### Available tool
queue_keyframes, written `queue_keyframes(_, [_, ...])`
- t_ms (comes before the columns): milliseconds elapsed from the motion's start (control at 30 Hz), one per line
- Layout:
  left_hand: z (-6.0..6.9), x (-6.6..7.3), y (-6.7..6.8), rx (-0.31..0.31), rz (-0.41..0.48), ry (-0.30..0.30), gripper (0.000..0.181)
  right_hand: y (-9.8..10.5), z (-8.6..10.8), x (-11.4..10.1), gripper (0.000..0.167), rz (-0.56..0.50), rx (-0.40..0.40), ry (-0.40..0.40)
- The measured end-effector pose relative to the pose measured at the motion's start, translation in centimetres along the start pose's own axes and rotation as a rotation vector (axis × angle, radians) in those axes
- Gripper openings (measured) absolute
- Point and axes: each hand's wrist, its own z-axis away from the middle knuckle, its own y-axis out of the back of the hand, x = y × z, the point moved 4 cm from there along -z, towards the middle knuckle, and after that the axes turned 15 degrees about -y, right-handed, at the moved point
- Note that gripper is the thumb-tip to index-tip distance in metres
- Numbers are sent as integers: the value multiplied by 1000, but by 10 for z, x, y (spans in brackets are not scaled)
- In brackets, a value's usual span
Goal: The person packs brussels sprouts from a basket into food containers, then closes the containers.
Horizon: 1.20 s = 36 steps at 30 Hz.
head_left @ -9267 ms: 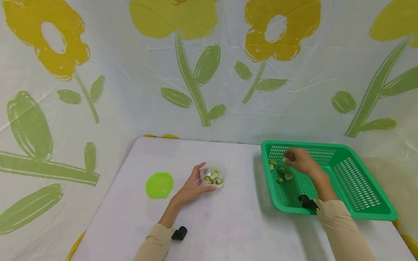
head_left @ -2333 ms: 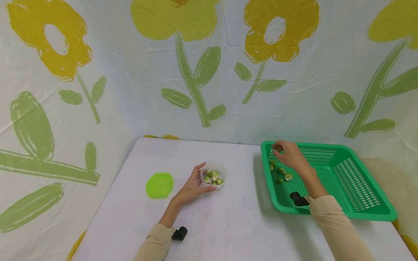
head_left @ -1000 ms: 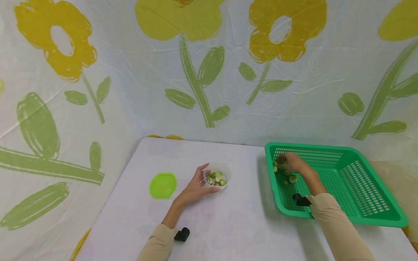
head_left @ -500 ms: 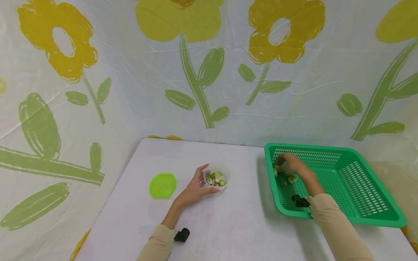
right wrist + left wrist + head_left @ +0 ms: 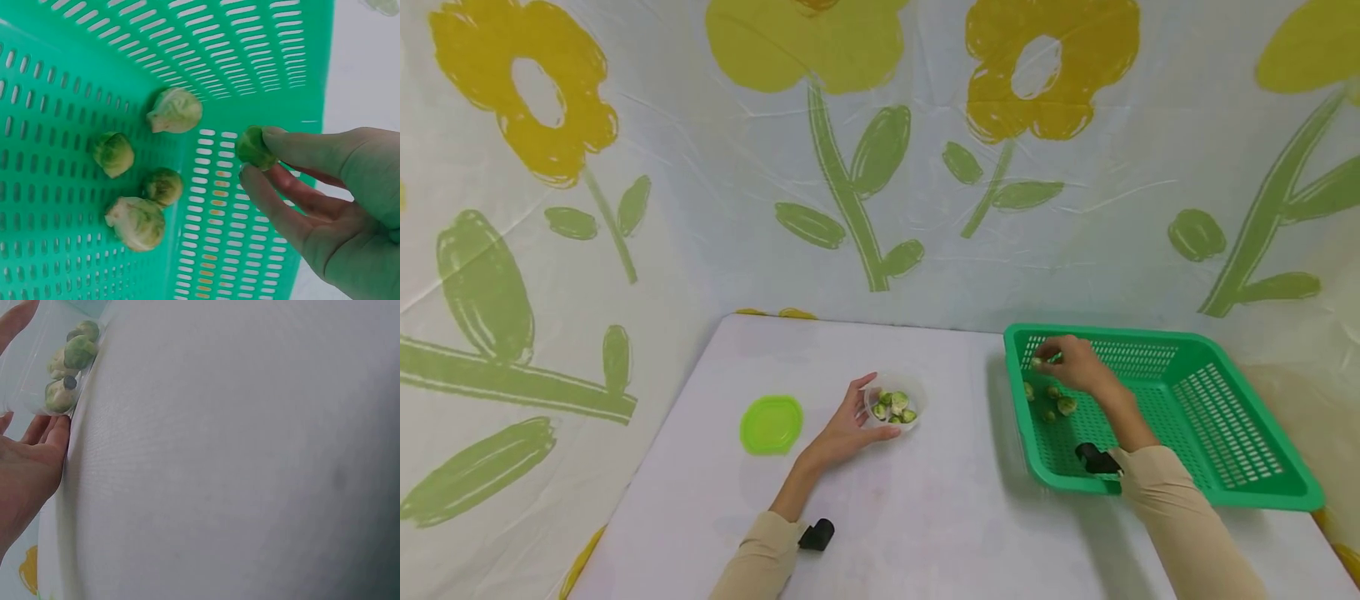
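Observation:
My right hand (image 5: 1075, 364) pinches a Brussels sprout (image 5: 255, 149) between thumb and fingertips, raised above the floor of the green basket (image 5: 1172, 492). Several other sprouts (image 5: 136, 224) lie loose in the basket, close to its left end. On the table, my left hand (image 5: 844, 429) curves round a clear plastic container (image 5: 917, 392), thumb on the near side and fingers on the far side. Inside that container sit several sprouts (image 5: 80, 352), also seen through its wall in the left wrist view.
A bright green lid (image 5: 772, 425) lies flat on the white table (image 5: 925, 517), left of the container. The basket stands toward the table's right edge. Behind the table hangs a flower-printed cloth (image 5: 760, 258).
Over the last half second my right hand has risen from the basket floor with a sprout. The container holds more sprouts than in the oldest frame. My left hand stays in place.

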Motion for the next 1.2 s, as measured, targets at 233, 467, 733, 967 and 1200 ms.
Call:
queue_keyframes(233, [0,0,1,11,1,7,105,7,7,-7,25,-28,21,-30])
queue_keyframes(467, [0,0,0,9,5,15,106,14,17,-19,28,-77,63,-61])
queue_keyframes(733, [0,-1,0,6,0,11,106,23,29,-37,26,-96,143,-32])
queue_keyframes(967, [-1,-2,0,7,-1,4,106,23,38,-63,25,-140,180,3])
queue_keyframes(1200, [-2,-1,-1,-5,12,-6,105,12,43,-74,23,-170,225,45])
